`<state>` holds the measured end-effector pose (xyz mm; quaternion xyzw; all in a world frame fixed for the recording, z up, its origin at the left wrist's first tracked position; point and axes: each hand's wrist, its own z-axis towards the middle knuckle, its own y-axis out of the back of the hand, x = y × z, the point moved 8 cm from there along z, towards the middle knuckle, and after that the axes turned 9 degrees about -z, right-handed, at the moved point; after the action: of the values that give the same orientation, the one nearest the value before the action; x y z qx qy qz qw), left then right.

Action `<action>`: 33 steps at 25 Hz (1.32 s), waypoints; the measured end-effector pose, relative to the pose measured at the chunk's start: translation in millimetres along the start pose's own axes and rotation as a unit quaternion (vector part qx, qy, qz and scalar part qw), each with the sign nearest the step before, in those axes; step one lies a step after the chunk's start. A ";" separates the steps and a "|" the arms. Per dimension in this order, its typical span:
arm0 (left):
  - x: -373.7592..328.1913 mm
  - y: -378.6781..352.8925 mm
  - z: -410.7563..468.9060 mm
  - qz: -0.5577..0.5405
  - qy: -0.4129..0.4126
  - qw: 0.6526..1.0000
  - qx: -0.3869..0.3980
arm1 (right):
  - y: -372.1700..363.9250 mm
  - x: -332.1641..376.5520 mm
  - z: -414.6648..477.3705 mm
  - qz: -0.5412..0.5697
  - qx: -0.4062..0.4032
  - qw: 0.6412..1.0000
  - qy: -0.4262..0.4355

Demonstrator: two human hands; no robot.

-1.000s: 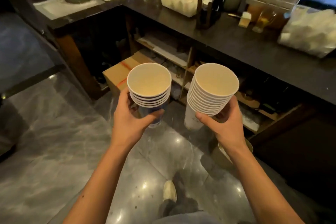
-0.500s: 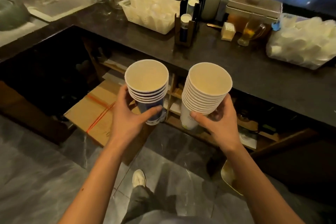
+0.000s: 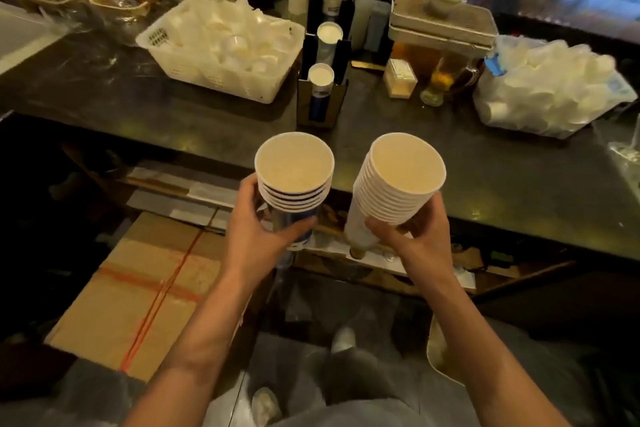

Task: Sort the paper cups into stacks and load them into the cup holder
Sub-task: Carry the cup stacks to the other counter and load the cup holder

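Item 1: blue stack (image 3: 293,196), nested paper cups, mouths up, blue print on the lower walls. We hold it in our left hand (image 3: 258,236), thumb across the near side and fingers behind, closed round the lower cups. It sits at the near edge of the counter (image 3: 180,104), in the air.

Item 2: white stack (image 3: 394,191), a taller nest of plain cups, tilted a little to the left. Our right hand (image 3: 419,239) grips it low, thumb in front, fingers wrapped behind. The two stacks are side by side and apart.

Item 3: cup holder (image 3: 322,80), dark, upright on the counter beyond the blue stack, three tiers stepping back. Each tier shows a white cup mouth; the front tier shows blue below it.

Item 4: basket (image 3: 214,74), white, left of the holder, heaped with white pieces we cannot make out.

Item 5: bag (image 3: 550,90), clear plastic, far right of the counter, full of white cups or lids.

Item 6: box (image 3: 138,291), cardboard with red tape, on the floor below left.

Item 7: trays (image 3: 440,24), pale, stacked behind the holder's right.
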<state>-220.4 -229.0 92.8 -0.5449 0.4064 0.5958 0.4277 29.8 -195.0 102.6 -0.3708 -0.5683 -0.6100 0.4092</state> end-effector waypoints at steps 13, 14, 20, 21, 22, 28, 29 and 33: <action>41.3 -95.7 178.6 0.023 0.042 0.998 -0.026 | -6.0 -72.3 262.3 -0.020 0.046 0.999 0.003; 42.9 -97.9 186.4 0.024 0.047 0.998 -0.030 | -8.5 -77.7 275.6 -0.020 0.049 0.999 -0.001; 44.7 -102.3 215.9 0.043 0.037 0.998 -0.016 | -16.7 -107.4 305.5 -0.016 0.048 0.998 -0.036; 44.9 -101.6 218.5 0.044 0.033 0.998 -0.008 | -15.4 -110.5 304.9 -0.013 0.038 0.998 -0.041; 45.5 -99.8 221.4 0.046 0.031 0.998 0.000 | -14.0 -113.0 304.5 -0.011 0.028 0.998 -0.049; 46.6 -84.7 228.2 0.037 0.034 0.998 0.025 | -17.0 -113.7 293.9 -0.017 0.021 0.997 -0.077; 45.0 -82.9 229.6 0.033 0.032 0.998 0.031 | -16.6 -111.8 292.5 -0.022 0.022 0.997 -0.076; 38.7 -79.5 233.7 0.008 0.034 0.998 0.057 | 1.2 -88.9 282.6 -0.089 -0.036 0.995 -0.021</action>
<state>-216.7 19.8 70.5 -0.5362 0.4588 0.5558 0.4394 62.0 93.5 43.8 -0.3458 -0.5848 -0.6565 0.3278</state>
